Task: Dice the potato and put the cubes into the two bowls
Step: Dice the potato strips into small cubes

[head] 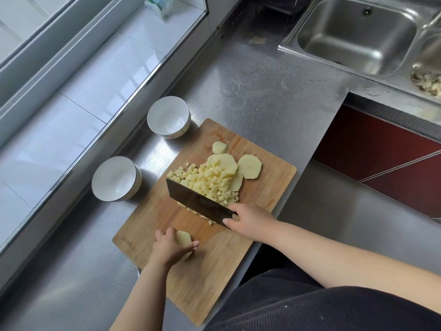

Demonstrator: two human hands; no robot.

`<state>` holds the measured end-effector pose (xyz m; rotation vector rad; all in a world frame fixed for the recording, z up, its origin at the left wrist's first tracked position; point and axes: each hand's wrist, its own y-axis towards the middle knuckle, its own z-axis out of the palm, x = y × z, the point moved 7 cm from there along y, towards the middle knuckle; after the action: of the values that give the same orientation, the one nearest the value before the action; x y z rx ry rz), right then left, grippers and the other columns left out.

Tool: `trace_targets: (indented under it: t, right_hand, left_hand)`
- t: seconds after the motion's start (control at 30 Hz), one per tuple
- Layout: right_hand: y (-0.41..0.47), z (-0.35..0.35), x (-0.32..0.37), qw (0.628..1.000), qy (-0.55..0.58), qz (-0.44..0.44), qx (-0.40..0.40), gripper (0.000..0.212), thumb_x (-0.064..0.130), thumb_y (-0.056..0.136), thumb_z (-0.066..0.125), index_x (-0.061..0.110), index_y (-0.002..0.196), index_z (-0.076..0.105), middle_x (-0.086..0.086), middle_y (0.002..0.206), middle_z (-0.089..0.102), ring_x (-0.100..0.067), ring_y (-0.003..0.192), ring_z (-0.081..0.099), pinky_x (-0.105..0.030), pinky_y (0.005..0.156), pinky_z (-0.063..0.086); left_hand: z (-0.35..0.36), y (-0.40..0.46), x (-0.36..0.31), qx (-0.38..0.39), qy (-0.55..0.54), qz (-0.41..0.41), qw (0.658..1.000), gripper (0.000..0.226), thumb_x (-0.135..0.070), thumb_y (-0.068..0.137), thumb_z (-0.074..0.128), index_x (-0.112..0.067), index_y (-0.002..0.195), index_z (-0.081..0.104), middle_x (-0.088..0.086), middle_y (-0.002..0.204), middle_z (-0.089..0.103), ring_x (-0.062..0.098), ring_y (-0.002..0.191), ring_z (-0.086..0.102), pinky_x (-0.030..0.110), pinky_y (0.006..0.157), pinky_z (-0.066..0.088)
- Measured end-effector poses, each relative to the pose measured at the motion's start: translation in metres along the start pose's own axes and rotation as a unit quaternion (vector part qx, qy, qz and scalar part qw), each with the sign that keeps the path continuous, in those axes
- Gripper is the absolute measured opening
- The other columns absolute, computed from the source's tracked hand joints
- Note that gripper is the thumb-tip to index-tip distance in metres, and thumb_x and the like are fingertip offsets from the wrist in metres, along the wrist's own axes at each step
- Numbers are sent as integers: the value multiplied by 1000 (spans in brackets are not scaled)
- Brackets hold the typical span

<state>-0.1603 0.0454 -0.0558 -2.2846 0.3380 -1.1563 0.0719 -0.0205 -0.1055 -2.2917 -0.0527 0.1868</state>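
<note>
- Here, left hand (172, 246) gripping a potato piece (183, 238) at the cutting board's (214, 278) 7 o'clock
- Right hand (248, 217) clenched on cleaver (198, 199), blade against diced cubes (207, 181) mid-board
- Slices (249, 166) toward 1 o'clock
- Two white bowls (117, 179) at 10 o'clock, off the board

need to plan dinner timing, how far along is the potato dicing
Roughly midway. Done: a pile of cubes sits on the cutting board. In hand: the right hand holds the cleaver against the pile, while the left hand grips a potato piece. Left: several slices are still uncut, and both bowls are empty.
</note>
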Motion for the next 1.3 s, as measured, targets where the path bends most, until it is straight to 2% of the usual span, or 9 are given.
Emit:
trace_targets:
  t: [0.13,0.2,0.27,0.37,0.53,0.67,0.87,1.17,1.3]
  right_hand:
    - [0,-6,-1,1000,16,2,-17,39,44,96,47,27,130,52,2,129,61,-15,123,53,-39,92,49]
    - [-2,-8,-1,1000,17,2,-26,36,44,96,47,27,127,54,2,126,62,-16,121,54,-39,91,50]
    - [-3,-8,-2,999,20,0,-35,33,44,96,47,27,122,56,3,121,64,-16,117,56,-39,89,50]
    - [-3,-9,-2,999,22,1,-44,29,44,95,47,26,117,57,4,114,65,-15,111,58,-36,83,51]
    - [-4,-7,1,999,15,-1,-44,30,43,95,48,27,119,57,4,116,65,-13,112,58,-31,77,48]
    - [-5,-6,1,999,16,-2,-47,29,41,96,48,27,120,56,3,115,65,-14,110,58,-28,71,41]
    - [-7,-5,6,999,1,-3,-44,30,42,97,47,25,120,56,3,116,65,-15,109,59,-29,72,45]
    - [-8,13,9,1000,-24,-1,-3,45,46,98,43,24,138,47,3,131,60,-15,121,54,-32,86,49]
    - [-6,24,6,999,-41,7,16,43,46,99,42,20,131,51,17,91,56,-17,100,58,-24,60,39]
  left_hand:
    - [-9,9,-1,87,-14,47,995,47,-27,86,71,-18,127,51,7,131,51,16,106,50,30,90,48]
    - [-25,9,-8,28,-35,90,995,26,-24,87,68,-23,110,56,2,116,60,11,94,55,26,79,50]
    - [-43,2,-19,-95,0,136,986,16,-26,88,66,-26,100,54,-5,105,59,8,86,55,26,72,51]
    - [-41,-17,-32,-208,117,200,950,27,-31,87,65,-26,109,50,-5,118,50,10,99,49,19,68,46]
    - [2,-15,-23,-90,155,191,965,72,-61,70,73,-26,125,43,-3,147,23,20,129,25,33,98,46]
    - [-4,-16,-24,-112,147,201,962,86,-45,75,77,-30,144,28,-2,151,23,22,133,26,36,101,45]
    - [-4,-13,-29,-109,173,200,958,62,-44,85,65,-41,138,34,-5,147,28,20,127,32,30,86,52]
    - [0,-12,-22,-108,154,186,964,67,-47,83,67,-41,141,33,-3,147,27,22,127,32,33,89,50]
    - [3,-13,-18,-123,136,167,969,73,-45,84,67,-32,146,30,-1,149,28,23,127,34,34,93,48]
